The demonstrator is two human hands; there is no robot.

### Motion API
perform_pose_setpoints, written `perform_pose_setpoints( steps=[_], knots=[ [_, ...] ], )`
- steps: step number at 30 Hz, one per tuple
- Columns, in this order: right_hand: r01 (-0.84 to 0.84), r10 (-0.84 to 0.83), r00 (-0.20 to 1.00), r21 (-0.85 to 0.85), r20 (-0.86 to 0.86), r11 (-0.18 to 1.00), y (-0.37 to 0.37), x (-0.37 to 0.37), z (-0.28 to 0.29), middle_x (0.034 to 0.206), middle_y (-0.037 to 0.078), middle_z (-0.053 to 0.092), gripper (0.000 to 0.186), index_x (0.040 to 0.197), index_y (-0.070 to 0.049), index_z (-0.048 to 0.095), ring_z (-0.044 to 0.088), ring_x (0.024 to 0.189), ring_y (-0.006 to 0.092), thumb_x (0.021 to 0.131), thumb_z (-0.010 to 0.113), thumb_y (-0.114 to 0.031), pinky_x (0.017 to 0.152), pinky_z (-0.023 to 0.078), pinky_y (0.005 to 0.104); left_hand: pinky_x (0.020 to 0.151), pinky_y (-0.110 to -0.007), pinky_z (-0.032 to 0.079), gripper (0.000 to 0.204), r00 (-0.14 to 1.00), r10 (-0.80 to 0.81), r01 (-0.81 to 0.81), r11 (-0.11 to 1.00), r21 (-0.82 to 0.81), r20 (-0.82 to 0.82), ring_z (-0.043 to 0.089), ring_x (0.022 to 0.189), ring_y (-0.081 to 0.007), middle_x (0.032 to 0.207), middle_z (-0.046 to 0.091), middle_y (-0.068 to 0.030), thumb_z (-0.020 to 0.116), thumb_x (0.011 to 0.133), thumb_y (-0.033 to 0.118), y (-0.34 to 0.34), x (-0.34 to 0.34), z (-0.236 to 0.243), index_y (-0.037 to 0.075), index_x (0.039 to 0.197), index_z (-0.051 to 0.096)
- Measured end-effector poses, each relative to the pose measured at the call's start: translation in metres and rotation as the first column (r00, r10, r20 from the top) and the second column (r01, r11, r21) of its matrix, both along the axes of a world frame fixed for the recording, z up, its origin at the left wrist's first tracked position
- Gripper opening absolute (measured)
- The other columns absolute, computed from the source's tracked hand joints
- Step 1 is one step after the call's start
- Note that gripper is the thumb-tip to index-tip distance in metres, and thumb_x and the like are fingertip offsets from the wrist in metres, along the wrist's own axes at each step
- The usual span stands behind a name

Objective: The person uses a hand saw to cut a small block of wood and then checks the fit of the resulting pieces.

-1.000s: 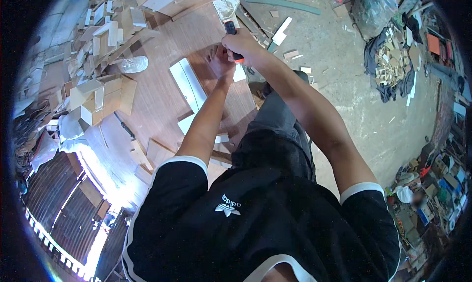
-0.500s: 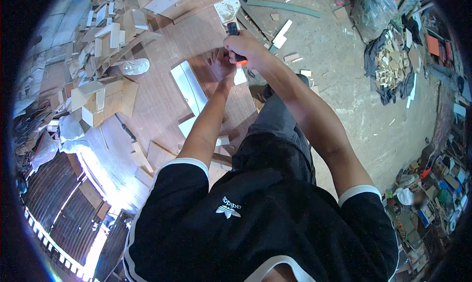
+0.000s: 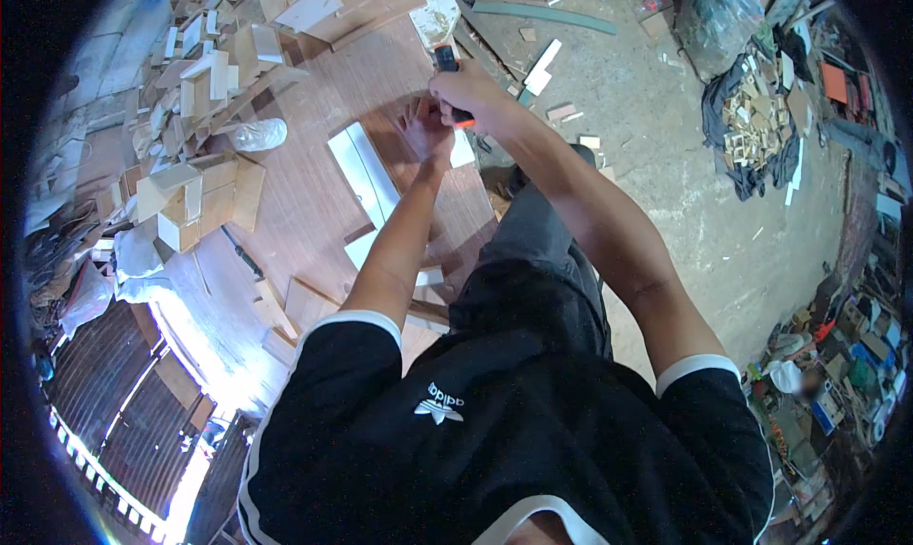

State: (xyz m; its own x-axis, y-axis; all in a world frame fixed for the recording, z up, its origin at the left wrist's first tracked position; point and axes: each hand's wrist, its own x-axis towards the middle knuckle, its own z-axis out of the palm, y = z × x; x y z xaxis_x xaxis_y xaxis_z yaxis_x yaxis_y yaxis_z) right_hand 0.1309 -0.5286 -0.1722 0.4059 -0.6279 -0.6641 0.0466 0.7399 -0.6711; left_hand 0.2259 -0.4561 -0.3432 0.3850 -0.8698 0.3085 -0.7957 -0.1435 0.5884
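My right hand is closed around a black tool with an orange end, whose kind I cannot make out. The tool's dark upper end sticks out past my fist, and its orange end sits just right of my left hand. My left hand lies with fingers spread on a brown wooden board. Left of that board is a long white panel with a dark line along it. A small white piece shows right of my left wrist. Whatever the orange end touches is hidden.
All this lies on a wood-grain tabletop. Assembled wooden box pieces and a clear plastic bottle stand to the left, near a dark-handled tool. On the floor at right are a sack of wood offcuts and white strips.
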Motion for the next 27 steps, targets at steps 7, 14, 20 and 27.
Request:
perform_pose_setpoints(
  steps=[7,14,20,27],
  knots=[
    [0.048,-0.047,0.999,0.045,-0.019,0.998,0.005,-0.014,-0.012,0.054,0.006,0.046,0.008,0.074,-0.003,0.046,0.044,0.04,0.0147,0.074,0.053,-0.001,0.034,0.036,0.031,0.078,-0.041,0.035,0.015,1.0,-0.006,0.006,1.0,-0.003,0.019,0.053,0.081,-0.024,0.078,0.056,-0.0035,0.063,0.073,0.027,-0.002,-0.008,0.011,0.014,0.071,0.055],
    [0.106,-0.107,0.994,0.031,0.025,0.994,0.007,-0.014,0.022,0.054,0.006,0.045,0.011,0.073,-0.004,0.043,0.044,0.039,0.0152,0.073,0.054,0.0,0.035,0.036,0.031,0.071,-0.039,0.034,0.017,0.997,-0.047,0.05,0.997,-0.057,0.054,0.053,0.078,-0.0237,0.077,0.055,-0.0034,0.064,0.069,0.028,0.003,-0.013,0.031,0.015,0.074,0.054],
    [0.015,-0.01,0.997,0.057,-0.081,0.998,-0.008,0.002,-0.007,0.057,0.006,0.046,0.012,0.074,-0.003,0.043,0.046,0.043,0.0142,0.072,0.054,0.001,0.037,0.037,0.0305,0.073,-0.04,0.034,0.02,0.997,-0.04,0.032,0.99,-0.137,-0.061,0.054,0.08,-0.0231,0.08,0.057,-0.0026,0.066,0.066,0.029,-0.006,-0.013,0.012,0.015,0.074,0.055],
    [0.094,-0.094,0.996,0.051,-0.009,0.994,-0.002,-0.003,-0.012,0.058,0.006,0.046,0.011,0.076,-0.003,0.044,0.045,0.043,0.0141,0.072,0.054,0.002,0.036,0.036,0.0307,0.079,-0.041,0.035,0.016,0.997,-0.008,0.007,1.0,-0.002,-0.079,0.053,0.084,-0.0231,0.081,0.057,-0.0025,0.065,0.07,0.027,-0.001,-0.011,0.003,0.015,0.074,0.056]
  ],
)
